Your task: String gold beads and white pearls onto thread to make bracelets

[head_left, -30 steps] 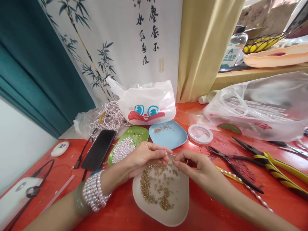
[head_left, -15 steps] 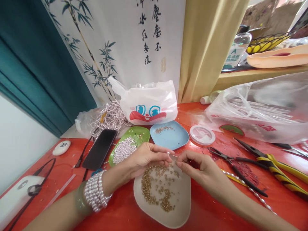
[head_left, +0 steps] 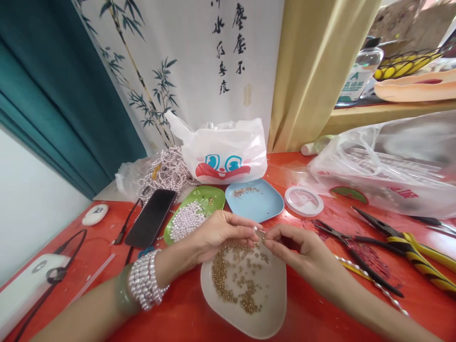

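My left hand is closed in a pinch on a thin metal pin with a white pearl bead at the fingertips. A pearl bracelet in several rows and a green bangle circle that wrist. Just to the right, my right hand pinches a tiny gold bead between thumb and forefinger, close to the pin's end. Both hands hover over the far edge of a beige plate, where many loose gold beads lie scattered.
Behind the hands sit a green plate of pearl beads and a blue plate with metal pins. A phone lies left. On the right are small pliers, yellow-black pliers, a round lid and a plastic bag.
The whole view has shifted slightly, so everything appears a little further right. My right fingertips sit slightly lower beside the pin, with the gold bead showing. Both pinches stay closed.
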{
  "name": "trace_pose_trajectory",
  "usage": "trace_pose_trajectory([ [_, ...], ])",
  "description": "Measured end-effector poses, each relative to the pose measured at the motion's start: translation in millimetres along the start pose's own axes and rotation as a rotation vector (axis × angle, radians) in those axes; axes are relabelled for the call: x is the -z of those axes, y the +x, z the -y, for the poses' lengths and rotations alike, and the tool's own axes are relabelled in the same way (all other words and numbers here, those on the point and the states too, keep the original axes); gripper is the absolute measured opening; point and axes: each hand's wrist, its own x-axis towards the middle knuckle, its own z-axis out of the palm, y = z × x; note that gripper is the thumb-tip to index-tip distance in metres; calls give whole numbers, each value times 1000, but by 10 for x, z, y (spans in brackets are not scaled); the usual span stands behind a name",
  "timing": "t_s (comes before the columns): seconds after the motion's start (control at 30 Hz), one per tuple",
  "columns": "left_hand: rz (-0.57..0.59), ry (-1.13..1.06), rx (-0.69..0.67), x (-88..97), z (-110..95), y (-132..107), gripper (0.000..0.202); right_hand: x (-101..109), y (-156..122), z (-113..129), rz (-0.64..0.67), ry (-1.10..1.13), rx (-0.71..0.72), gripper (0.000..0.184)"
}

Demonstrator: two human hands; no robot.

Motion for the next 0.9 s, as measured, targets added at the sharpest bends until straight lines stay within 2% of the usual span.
trace_pose_trajectory([
  [0.17,67,-28,0,5,6,-10,18,-1,6,10,17,95,-34,21],
  [0.33,86,-132,-2,31,25,5,21,5,3,46,-7,222,-108,22],
  [0.6,139,-70,-39,49,54,10,21,22,14,78,24,314,-209,12],
  [0.77,113,7,-52,-13,42,-19,23,42,-4,160,45,320,-327,14],
  [0.9,83,29,-49,-52,41,-34,24,33,2,166,42,296,-354,13],
])
